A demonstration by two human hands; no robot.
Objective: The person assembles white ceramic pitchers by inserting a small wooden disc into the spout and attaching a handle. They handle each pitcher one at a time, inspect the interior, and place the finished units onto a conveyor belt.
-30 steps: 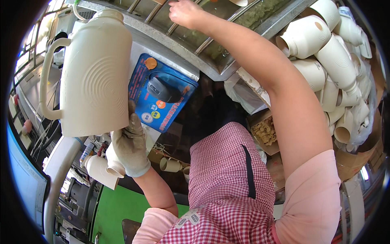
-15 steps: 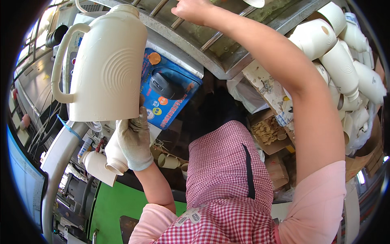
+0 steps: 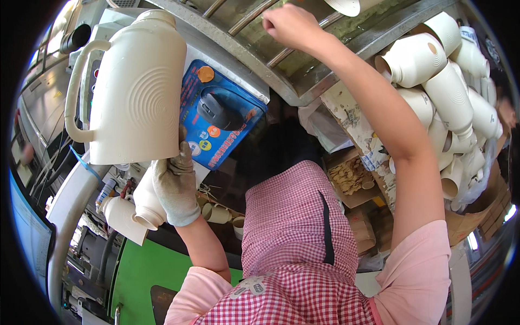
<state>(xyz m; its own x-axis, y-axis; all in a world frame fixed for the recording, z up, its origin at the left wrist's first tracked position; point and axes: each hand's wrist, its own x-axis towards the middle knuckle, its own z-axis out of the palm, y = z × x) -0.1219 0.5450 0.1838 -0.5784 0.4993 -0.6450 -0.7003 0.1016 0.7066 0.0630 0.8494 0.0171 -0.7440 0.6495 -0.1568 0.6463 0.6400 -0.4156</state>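
A: Your station is a workshop: metal tank [image 3: 244,57] ahead, screen [image 3: 27,235] far left, green surface [image 3: 146,265] lower left. What stands in the way?

B: The tank's rim runs between the jug [image 3: 138,89] and your right hand [image 3: 290,24]. The blue mat [image 3: 233,92], bearing the mouse [image 3: 216,111], shows just beside the jug. Piled vessels [image 3: 449,92] crowd your right.

A: Counts?

B: One jug, one mat, one mouse, three visible bars [image 3: 254,17] across the tank, two flasks [image 3: 149,200] near your left wrist. The pile overlaps too much to count.

A: Grip?

B: Your gloved left hand [image 3: 176,187] is closed on the jug's lower edge, holding it upright at left. Your right fingers curl into a fist over the tank; whether they enclose anything, you cannot tell.
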